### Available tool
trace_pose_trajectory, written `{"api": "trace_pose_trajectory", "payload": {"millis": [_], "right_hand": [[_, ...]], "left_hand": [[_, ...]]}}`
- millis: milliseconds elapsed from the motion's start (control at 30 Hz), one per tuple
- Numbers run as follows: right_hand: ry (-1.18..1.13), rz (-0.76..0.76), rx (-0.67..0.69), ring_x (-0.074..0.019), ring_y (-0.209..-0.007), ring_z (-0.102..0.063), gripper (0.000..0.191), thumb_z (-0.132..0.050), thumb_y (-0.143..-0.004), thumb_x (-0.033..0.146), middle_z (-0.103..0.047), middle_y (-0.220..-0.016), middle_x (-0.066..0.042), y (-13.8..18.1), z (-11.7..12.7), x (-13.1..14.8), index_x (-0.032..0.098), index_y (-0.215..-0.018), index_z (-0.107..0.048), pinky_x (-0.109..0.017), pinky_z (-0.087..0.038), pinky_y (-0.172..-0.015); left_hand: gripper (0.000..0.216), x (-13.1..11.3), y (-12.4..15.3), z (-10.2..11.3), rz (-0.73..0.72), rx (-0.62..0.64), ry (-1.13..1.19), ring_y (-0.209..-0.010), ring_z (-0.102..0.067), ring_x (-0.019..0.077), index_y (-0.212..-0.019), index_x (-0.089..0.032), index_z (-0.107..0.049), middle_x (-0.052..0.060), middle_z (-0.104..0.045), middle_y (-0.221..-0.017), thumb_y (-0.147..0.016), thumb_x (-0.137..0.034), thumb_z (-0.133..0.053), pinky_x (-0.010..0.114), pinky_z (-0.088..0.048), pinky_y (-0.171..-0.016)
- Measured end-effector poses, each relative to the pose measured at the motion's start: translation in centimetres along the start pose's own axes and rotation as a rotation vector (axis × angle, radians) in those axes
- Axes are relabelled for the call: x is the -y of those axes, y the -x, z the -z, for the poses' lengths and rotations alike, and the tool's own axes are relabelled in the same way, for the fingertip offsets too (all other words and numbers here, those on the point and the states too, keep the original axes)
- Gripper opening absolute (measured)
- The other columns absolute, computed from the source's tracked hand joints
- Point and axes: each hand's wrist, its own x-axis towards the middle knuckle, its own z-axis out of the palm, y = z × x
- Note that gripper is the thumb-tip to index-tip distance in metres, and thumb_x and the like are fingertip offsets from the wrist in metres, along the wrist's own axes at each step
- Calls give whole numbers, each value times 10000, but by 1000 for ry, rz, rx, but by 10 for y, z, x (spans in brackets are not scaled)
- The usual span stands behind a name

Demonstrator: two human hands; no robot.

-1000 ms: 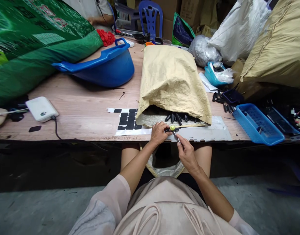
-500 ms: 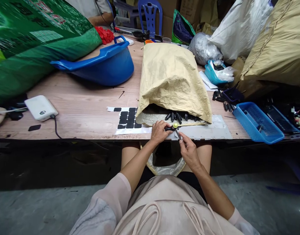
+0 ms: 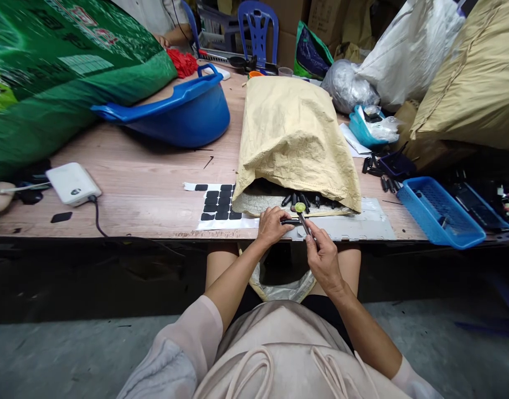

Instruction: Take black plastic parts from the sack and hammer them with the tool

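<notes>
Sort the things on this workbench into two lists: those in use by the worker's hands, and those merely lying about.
In use: left hand, small black plastic part, right hand, slim metal tool, round yellow-green piece.
Lying about: blue plastic basin, white box with cable, blue mesh basket.

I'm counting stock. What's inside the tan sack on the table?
Small black parts show at the sack's open mouth. How many lie deeper, and whether anything else is in there, is hidden by the cloth.
</notes>
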Motion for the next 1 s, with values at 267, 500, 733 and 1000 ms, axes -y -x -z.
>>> {"api": "trace_pose_trajectory", "payload": {"millis": [267,500,733,1000], "right_hand": [[22,-64,36,-218,-1188,-692,449,-484,-1007,197,-745,-1280,-91,6,-2,-12,253,-1403,-689,-378,-563,-1064],[22,-83,19,-224,-1176,-691,437,-479,-1018,248,-746,-1283,-104,6,2,-17,230,-1397,-694,-385,-558,-1061],[88,-132,-78,-224,-1126,-680,452,-477,-1011,291,-743,-1243,-100,-2,23,-26,237,-1407,-688,-381,-552,-1022],[543,-355,-173,-173,-800,-567,470,-518,-947,175,-615,-966,-62,3,59,-69,276,-1342,-752,-289,-436,-708]], "left_hand": [[165,-1,0,-3,25,-18,10,-1087,-598,254,-884,-270,-758,5,-727,-1006,-770,-235,-873,404,-421,-978],[158,-2,1,-3,30,-33,8,-1099,-600,258,-876,-273,-756,2,-733,-1016,-767,-235,-865,409,-425,-976],[144,-1,3,-4,-6,-54,-17,-1075,-601,264,-870,-268,-751,11,-733,-1003,-774,-228,-851,417,-434,-958],[106,3,5,-7,-41,-56,-41,-1046,-582,260,-874,-260,-747,20,-700,-954,-806,-251,-828,413,-434,-964]]}}
